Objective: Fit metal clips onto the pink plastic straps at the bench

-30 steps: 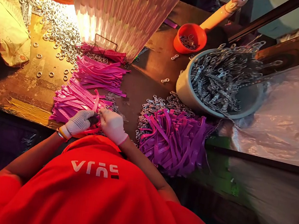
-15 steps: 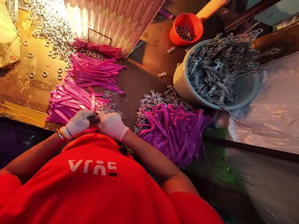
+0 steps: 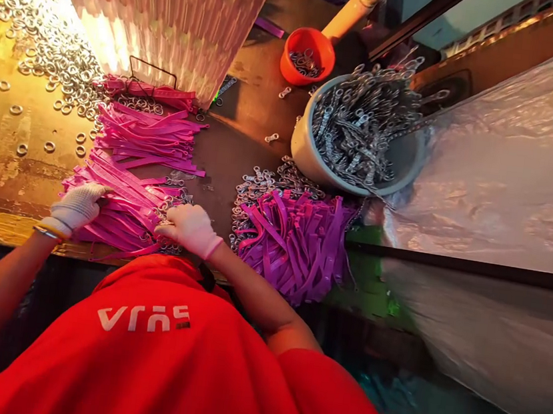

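Note:
My left hand (image 3: pixel 76 207), in a white dotted glove, rests on the left end of a flat pile of pink straps (image 3: pixel 121 198) at the table's near edge. My right hand (image 3: pixel 188 226), in a pale glove, lies on the right end of the same pile, fingers curled over a strap end among small metal rings. A second pile of pink straps (image 3: pixel 147 134) lies just behind. To the right sits a heap of purple straps (image 3: pixel 298 236) with metal rings along its far side.
A pale bowl (image 3: pixel 307 157) heaped with metal clips stands behind the purple straps. An orange scoop (image 3: pixel 308 53) holds rings. Loose silver rings (image 3: pixel 48 51) spread at far left. A ribbed translucent column (image 3: pixel 170 6) rises at the back. Clear plastic sheeting (image 3: pixel 504 161) covers the right.
My hands were together at the pile's near right, pinching a looped pink strap. Now the left hand has moved left along the pile, and the strap lies flat. The view shifted right.

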`<act>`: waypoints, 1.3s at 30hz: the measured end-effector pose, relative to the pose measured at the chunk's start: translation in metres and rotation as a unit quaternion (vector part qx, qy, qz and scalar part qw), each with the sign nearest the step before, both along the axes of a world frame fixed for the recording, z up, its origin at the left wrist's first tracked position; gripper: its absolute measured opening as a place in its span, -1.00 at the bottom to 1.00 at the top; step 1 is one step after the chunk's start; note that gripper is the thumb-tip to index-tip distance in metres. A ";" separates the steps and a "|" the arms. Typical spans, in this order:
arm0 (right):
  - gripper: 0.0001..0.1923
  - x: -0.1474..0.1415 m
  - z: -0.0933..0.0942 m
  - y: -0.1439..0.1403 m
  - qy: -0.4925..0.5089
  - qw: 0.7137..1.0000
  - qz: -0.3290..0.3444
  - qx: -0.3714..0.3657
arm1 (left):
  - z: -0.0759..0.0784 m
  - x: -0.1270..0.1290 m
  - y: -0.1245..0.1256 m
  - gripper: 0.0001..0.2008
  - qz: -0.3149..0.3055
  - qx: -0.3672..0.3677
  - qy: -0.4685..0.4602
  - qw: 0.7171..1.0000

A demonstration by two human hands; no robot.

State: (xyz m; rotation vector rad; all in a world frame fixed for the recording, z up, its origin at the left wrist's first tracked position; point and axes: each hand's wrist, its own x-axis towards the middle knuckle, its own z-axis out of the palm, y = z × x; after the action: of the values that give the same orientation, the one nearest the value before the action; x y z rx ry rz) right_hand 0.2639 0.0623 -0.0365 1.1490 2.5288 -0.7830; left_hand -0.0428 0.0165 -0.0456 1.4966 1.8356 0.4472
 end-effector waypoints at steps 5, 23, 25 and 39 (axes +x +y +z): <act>-0.62 0.073 -0.035 0.078 -0.078 0.975 -0.180 0.106 | -0.006 0.040 -0.015 -0.75 0.225 0.071 -0.286 0.929; -0.78 0.145 -0.082 0.129 -0.206 0.976 -0.016 0.075 | 0.038 0.100 -0.033 -0.60 0.251 -0.164 -0.570 0.765; -0.82 0.143 -0.080 0.133 -0.217 0.974 -0.008 0.072 | 0.039 0.105 -0.036 -0.59 0.229 -0.148 -0.541 0.795; -0.54 0.013 0.008 -0.015 0.363 0.879 -0.175 -0.255 | 0.040 0.121 -0.050 -0.48 0.055 -0.061 -0.304 0.949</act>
State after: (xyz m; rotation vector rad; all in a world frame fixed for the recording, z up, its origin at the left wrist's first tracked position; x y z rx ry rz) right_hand 0.2769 0.0474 -0.0288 1.2846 2.3417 -2.1709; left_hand 0.0777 -0.0333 -0.0056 1.0195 1.4226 0.7405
